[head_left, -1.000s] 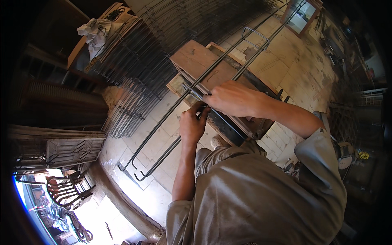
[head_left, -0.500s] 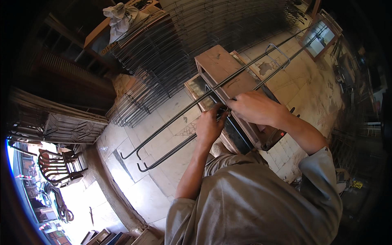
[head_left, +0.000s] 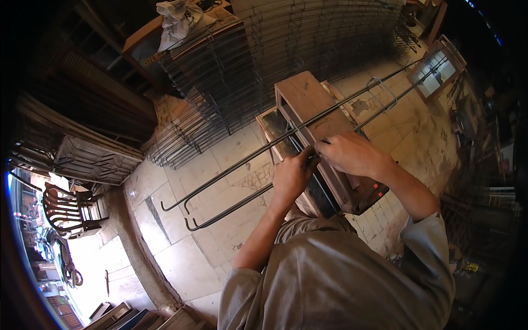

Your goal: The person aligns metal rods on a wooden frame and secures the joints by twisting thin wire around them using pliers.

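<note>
Long dark steel rods (head_left: 236,166) with hooked ends cross a brown wooden box (head_left: 305,91) slantwise, in an upper and a lower pair. My left hand (head_left: 291,175) is closed at the lower rods, its thumb and fingers pinched together beside the box edge. Close against it, my right hand (head_left: 352,155) has its fingers bent into a pinch at the same spot. Something small and dark shows between the fingertips, too hidden to name. Farther along, a bent wire loop (head_left: 380,88) surrounds the rods.
Stacked wire-and-rod frames (head_left: 220,104) fill the far side. A framed mirror or glass pane (head_left: 434,71) stands at the far right. By the bright doorway at left is a wooden chair (head_left: 69,209). A dark object with red marks (head_left: 368,199) lies at the box's near end.
The view has shifted a little, so the box and frames sit lower and farther right. Both hands stay together at the lower rods, with their fingers slightly repositioned.
</note>
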Demonstrator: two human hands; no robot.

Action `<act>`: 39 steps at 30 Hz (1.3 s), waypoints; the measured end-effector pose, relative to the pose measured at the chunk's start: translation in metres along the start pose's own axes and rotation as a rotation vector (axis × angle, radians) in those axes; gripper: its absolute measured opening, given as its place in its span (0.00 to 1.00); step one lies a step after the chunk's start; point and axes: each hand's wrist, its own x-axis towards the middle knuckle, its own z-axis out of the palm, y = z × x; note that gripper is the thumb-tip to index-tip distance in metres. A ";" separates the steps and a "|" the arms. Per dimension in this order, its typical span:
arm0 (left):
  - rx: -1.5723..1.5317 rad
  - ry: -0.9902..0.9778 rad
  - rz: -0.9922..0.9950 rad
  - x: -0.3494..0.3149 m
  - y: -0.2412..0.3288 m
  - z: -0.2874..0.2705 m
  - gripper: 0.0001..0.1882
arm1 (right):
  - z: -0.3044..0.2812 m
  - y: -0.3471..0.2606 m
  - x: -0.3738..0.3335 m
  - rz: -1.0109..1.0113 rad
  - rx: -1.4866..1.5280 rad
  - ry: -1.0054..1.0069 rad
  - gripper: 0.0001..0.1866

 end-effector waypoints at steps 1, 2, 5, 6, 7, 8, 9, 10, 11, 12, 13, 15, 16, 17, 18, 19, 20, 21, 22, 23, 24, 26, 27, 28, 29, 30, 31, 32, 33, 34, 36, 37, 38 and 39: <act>-0.006 -0.011 -0.016 0.000 0.001 -0.001 0.15 | 0.002 0.003 0.001 0.007 -0.001 -0.012 0.07; -0.017 -0.026 -0.029 -0.001 0.004 -0.003 0.15 | 0.004 0.007 0.001 0.022 -0.003 -0.025 0.07; 0.003 -0.051 -0.056 -0.002 0.008 -0.005 0.14 | 0.010 0.020 0.002 -0.002 0.163 0.052 0.08; 0.020 -0.058 -0.066 -0.002 0.009 -0.005 0.14 | 0.008 0.022 0.005 0.007 0.216 0.055 0.08; 0.013 -0.052 -0.059 -0.002 0.009 -0.006 0.14 | 0.006 0.024 0.009 0.015 0.269 0.058 0.09; 0.006 -0.048 -0.051 -0.002 0.010 -0.006 0.13 | 0.005 0.025 0.010 0.025 0.322 0.061 0.09; -0.001 -0.044 -0.043 -0.002 0.010 -0.007 0.13 | 0.006 0.026 0.012 0.042 0.275 0.091 0.09; -0.007 -0.029 -0.030 -0.002 0.009 -0.005 0.13 | 0.010 0.027 0.013 0.058 0.227 0.121 0.10; -0.010 -0.016 -0.021 -0.003 0.006 -0.002 0.13 | 0.015 0.029 0.015 0.071 0.183 0.150 0.10; -0.013 -0.002 -0.013 -0.004 0.005 -0.001 0.13 | 0.018 0.030 0.017 0.056 0.097 0.161 0.11; -0.016 0.008 -0.017 -0.003 0.005 -0.001 0.12 | 0.020 0.032 0.020 0.040 0.010 0.172 0.11; -0.026 0.021 -0.024 -0.002 0.007 -0.003 0.12 | 0.030 0.040 0.023 0.013 -0.058 0.183 0.12; -0.039 0.017 -0.047 -0.002 0.008 -0.003 0.12 | 0.038 0.048 0.026 -0.003 -0.043 0.185 0.13; -0.052 0.017 -0.069 -0.002 0.009 -0.003 0.12 | 0.045 0.055 0.027 -0.021 -0.030 0.186 0.14; -0.066 0.018 -0.091 -0.002 0.009 -0.003 0.12 | 0.050 0.061 0.028 -0.002 0.027 0.143 0.15; -0.072 0.015 -0.093 -0.002 0.008 -0.002 0.12 | 0.055 0.066 0.029 0.017 0.083 0.099 0.16; -0.076 0.014 -0.094 -0.001 0.006 0.001 0.12 | 0.060 0.070 0.030 0.036 0.140 0.058 0.16; -0.080 0.012 -0.094 -0.001 0.004 0.002 0.12 | 0.065 0.076 0.032 0.015 0.168 0.025 0.17; -0.068 0.011 -0.094 -0.001 0.004 0.003 0.12 | 0.069 0.081 0.034 -0.005 0.196 -0.008 0.18; -0.055 0.007 -0.096 -0.001 0.003 0.003 0.12 | 0.073 0.084 0.036 -0.027 0.228 -0.041 0.18; -0.041 0.003 -0.097 -0.001 0.002 0.004 0.12 | 0.075 0.086 0.038 -0.037 0.232 -0.062 0.18; -0.059 0.012 -0.100 -0.001 0.000 0.006 0.12 | 0.079 0.087 0.042 -0.060 0.242 -0.105 0.18; -0.067 0.017 -0.102 -0.002 -0.001 0.006 0.13 | 0.081 0.089 0.043 -0.079 0.241 -0.083 0.18; -0.051 0.013 -0.110 -0.002 0.000 0.005 0.13 | 0.082 0.090 0.044 -0.098 0.240 -0.060 0.17; -0.037 0.011 -0.114 -0.002 0.001 0.005 0.13 | 0.082 0.092 0.045 -0.114 0.236 -0.036 0.17; -0.022 0.008 -0.117 -0.001 0.002 0.004 0.13 | 0.081 0.093 0.046 -0.105 0.222 -0.061 0.17; -0.026 0.000 -0.124 -0.001 0.004 0.004 0.13 | 0.079 0.091 0.048 -0.096 0.207 -0.085 0.16; -0.027 -0.006 -0.134 -0.001 0.004 0.003 0.13 | 0.076 0.089 0.050 -0.089 0.193 -0.109 0.16; -0.029 -0.013 -0.143 0.000 0.005 0.002 0.13 | 0.070 0.085 0.054 -0.018 0.234 -0.198 0.15; -0.030 -0.018 -0.151 0.001 0.007 0.002 0.14 | 0.061 0.080 0.057 0.055 0.274 -0.287 0.15; -0.033 -0.028 -0.163 0.002 0.010 0.000 0.14 | 0.056 0.077 0.054 0.163 0.370 -0.312 0.13; -0.030 -0.034 -0.164 0.002 0.012 0.001 0.13 | 0.057 0.076 0.049 0.198 0.426 -0.248 0.13; -0.019 -0.036 -0.169 0.002 0.012 0.001 0.13 | 0.058 0.073 0.047 0.225 0.484 -0.180 0.13; -0.005 -0.034 -0.171 0.003 0.013 -0.001 0.13 | 0.059 0.065 0.041 0.248 0.382 0.035 0.12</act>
